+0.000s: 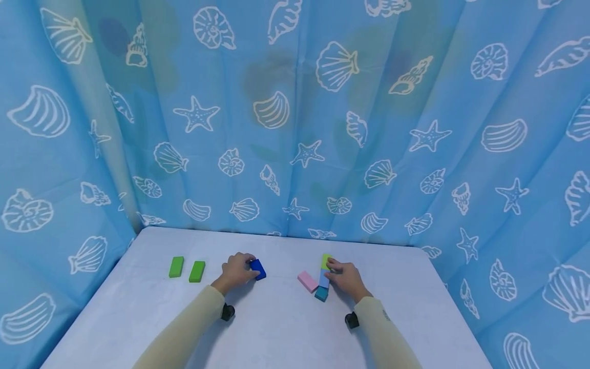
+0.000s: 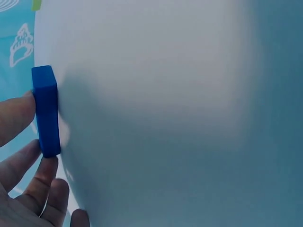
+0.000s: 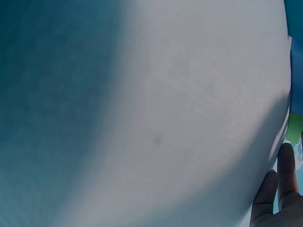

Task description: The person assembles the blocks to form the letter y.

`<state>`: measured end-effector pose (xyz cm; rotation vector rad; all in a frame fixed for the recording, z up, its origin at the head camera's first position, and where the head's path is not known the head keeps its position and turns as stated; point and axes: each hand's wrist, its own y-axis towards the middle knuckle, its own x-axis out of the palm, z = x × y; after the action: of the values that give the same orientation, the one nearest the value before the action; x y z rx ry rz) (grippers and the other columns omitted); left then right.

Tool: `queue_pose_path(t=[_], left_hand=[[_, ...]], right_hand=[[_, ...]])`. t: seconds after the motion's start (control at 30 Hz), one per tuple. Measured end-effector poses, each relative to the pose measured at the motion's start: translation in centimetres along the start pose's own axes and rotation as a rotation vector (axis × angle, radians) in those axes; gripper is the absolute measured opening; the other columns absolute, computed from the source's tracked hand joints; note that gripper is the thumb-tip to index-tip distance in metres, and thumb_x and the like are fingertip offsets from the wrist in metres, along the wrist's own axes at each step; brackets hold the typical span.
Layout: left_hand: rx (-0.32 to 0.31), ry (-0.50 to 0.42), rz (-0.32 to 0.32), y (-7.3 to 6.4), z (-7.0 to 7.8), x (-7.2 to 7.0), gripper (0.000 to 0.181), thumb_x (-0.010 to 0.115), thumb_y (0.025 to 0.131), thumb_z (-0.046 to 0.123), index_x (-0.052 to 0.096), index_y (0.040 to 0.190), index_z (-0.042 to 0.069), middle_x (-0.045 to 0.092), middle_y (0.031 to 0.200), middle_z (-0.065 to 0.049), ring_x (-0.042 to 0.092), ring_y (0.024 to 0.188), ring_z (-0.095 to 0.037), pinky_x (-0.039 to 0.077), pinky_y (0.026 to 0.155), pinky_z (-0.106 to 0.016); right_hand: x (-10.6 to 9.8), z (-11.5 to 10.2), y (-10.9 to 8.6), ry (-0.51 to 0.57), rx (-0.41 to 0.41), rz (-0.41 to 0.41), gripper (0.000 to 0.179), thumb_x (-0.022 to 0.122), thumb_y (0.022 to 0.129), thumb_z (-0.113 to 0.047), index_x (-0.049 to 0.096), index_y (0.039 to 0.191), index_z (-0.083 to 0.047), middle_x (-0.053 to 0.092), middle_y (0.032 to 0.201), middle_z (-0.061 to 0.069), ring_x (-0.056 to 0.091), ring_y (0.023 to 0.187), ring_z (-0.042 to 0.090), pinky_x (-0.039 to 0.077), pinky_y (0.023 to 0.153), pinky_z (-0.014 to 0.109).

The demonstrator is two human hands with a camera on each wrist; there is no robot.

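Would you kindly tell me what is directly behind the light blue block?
Behind the light blue block is the lime block; the right hand covers part of both, hiding some of where they meet.

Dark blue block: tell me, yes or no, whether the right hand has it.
No, the left hand pinches the dark blue block between thumb and fingers.

Blue curtain (image 1: pixel 295 66) hangs in vertical folds beyond the left hand (image 1: pixel 236 270) and right hand (image 1: pixel 348 279) and continues along the outer side of each. Print: white shells (image 1: pixel 337 66) and starfish (image 1: pixel 197 114). White-topped table (image 1: pixel 276 328) extends beneath both hands; far edge runs near the curtain. Light is diffuse, with soft shadows (image 1: pixel 239 292) near the hands. Darker curtain patches (image 1: pixel 269 77) beyond the hands are blurred; nature undetermined.
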<state>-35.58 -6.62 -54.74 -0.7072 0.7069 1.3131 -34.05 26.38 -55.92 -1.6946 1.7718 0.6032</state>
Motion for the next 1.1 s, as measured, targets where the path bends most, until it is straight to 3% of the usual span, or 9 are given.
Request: queue_pose_path(t=[0.2, 0.57, 0.83, 1.1], left_hand=[[0.000, -0.005, 0.002, 0.2, 0.5, 1.0, 0.047, 0.076, 0.087, 0.031, 0.064, 0.127, 0.009, 0.062, 0.124, -0.016, 0.051, 0.120, -0.038, 0.036, 0.100, -0.063], [0.001, 0.024, 0.019, 0.5, 2.8, 2.2, 0.049, 0.077, 0.086, 0.034, 0.064, 0.126, 0.010, 0.062, 0.124, -0.018, 0.053, 0.118, -0.038, 0.038, 0.098, -0.061], [0.000, 0.035, 0.016, 1.3, 3.3, 2.9, 0.050, 0.077, 0.086, 0.036, 0.064, 0.126, 0.010, 0.062, 0.123, -0.017, 0.053, 0.118, -0.037, 0.038, 0.098, -0.061], [-0.004, 0.003, 0.011, 1.6, 4.5, 3.9, 0.049, 0.076, 0.086, 0.035, 0.064, 0.126, 0.010, 0.062, 0.123, -0.017, 0.054, 0.117, -0.035, 0.040, 0.098, -0.058]], right_hand=[[0.1, 0.2, 0.0, -0.012, -0.005, -0.003, 0.040, 0.071, 0.091, -0.019, 0.064, 0.130, -0.012, 0.053, 0.147, 0.003, 0.038, 0.143, 0.034, 0.033, 0.114, 0.053], [0.0, 0.2, 0.0, -0.004, -0.008, -0.007, 0.041, 0.071, 0.091, -0.021, 0.063, 0.131, -0.012, 0.053, 0.147, 0.002, 0.039, 0.143, 0.032, 0.033, 0.114, 0.052], [0.2, 0.1, 0.2, 0.000, -0.010, -0.005, 0.042, 0.072, 0.091, -0.021, 0.063, 0.131, -0.013, 0.053, 0.146, 0.002, 0.041, 0.142, 0.032, 0.035, 0.113, 0.052], [0.0, 0.2, 0.4, 0.012, -0.013, -0.002, 0.042, 0.072, 0.090, -0.022, 0.064, 0.130, -0.013, 0.053, 0.146, 0.001, 0.040, 0.143, 0.031, 0.035, 0.113, 0.051]])
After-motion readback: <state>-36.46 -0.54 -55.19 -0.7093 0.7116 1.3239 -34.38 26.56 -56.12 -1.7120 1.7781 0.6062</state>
